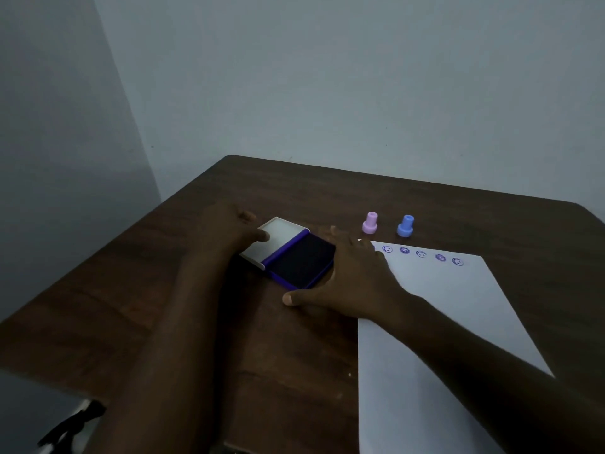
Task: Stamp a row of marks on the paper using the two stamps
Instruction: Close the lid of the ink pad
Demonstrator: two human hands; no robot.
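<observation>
A white sheet of paper (pixel 458 322) lies on the right of the dark wooden table (pixel 163 306). Along its far edge runs a row of several blue stamped marks (pixel 422 254). Beyond the paper stand a pink stamp (pixel 370 223) and a blue stamp (pixel 406 226), upright and untouched. An ink pad (pixel 302 260) lies open, its white lid (pixel 278 239) folded out to the left. My left hand (pixel 229 234) rests on the lid, thumb on its edge. My right hand (pixel 353 276) lies spread against the pad's right side, over the paper's near-left corner.
A pale wall stands close behind the table's far edge. A dark object with a white part (pixel 72 424) shows at the lower left, off the table's corner.
</observation>
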